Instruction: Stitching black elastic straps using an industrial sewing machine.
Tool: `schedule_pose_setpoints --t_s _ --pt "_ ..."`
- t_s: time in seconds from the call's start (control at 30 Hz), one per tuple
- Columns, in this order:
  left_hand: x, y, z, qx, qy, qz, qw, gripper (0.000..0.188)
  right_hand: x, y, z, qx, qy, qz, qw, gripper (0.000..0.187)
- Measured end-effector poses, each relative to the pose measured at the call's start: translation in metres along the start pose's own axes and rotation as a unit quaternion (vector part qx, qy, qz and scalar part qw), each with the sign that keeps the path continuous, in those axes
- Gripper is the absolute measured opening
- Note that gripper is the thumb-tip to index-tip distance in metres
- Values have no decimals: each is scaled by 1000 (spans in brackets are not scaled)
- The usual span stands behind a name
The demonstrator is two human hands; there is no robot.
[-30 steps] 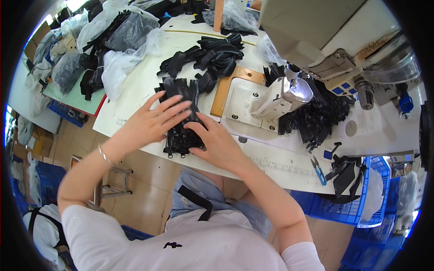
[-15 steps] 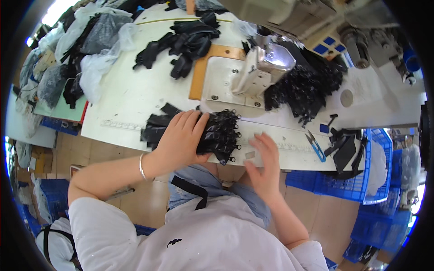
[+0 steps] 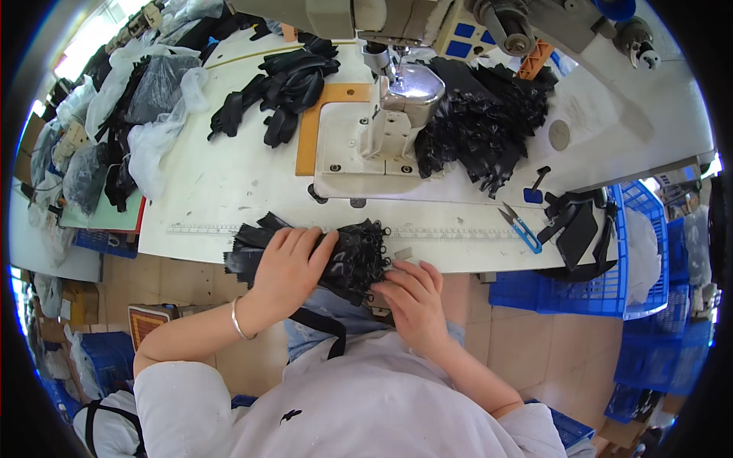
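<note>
A thick bundle of black strips (image 3: 353, 256) with small dark rings along its right end lies at the table's front edge, partly over my lap. My left hand (image 3: 294, 263), a silver bangle on its wrist, is closed over the middle of the bundle and hides part of it. At the ringed end, my right hand (image 3: 416, 298) has its fingers bent against the rings. Its fingertips are partly hidden among them. A small greyish tab (image 3: 403, 253) shows just beyond the right fingers.
Behind the bundle stands a sewing machine (image 3: 389, 126). Black pieces (image 3: 489, 114) are heaped right of it; black straps (image 3: 286, 88) lie to its left. A ruler strip (image 3: 458, 234) runs along the front. Blue thread snips (image 3: 525, 233) lie near a blue crate (image 3: 527, 294).
My right hand has moved left from beside the bundle to its ringed end. My left hand stays closed on the bundle. The whole view has shifted somewhat.
</note>
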State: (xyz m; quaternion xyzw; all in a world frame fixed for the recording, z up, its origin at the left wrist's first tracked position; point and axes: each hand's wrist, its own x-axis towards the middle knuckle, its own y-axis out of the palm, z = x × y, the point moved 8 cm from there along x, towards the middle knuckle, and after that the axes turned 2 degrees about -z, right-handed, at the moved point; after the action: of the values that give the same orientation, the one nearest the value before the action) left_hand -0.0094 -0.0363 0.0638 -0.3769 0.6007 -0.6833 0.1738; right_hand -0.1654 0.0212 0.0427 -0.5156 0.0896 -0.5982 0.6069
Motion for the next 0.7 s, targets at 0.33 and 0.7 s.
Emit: schedule_pose_setpoints --t_s 0.33,0.7 --pt "-4 -15 -5 38 36 93 994 52 10 1 5 111 -20 14 994 29" --pt "18 15 -12 -756 -413 111 496 42 69 -29 -43 507 132 -175 834 40"
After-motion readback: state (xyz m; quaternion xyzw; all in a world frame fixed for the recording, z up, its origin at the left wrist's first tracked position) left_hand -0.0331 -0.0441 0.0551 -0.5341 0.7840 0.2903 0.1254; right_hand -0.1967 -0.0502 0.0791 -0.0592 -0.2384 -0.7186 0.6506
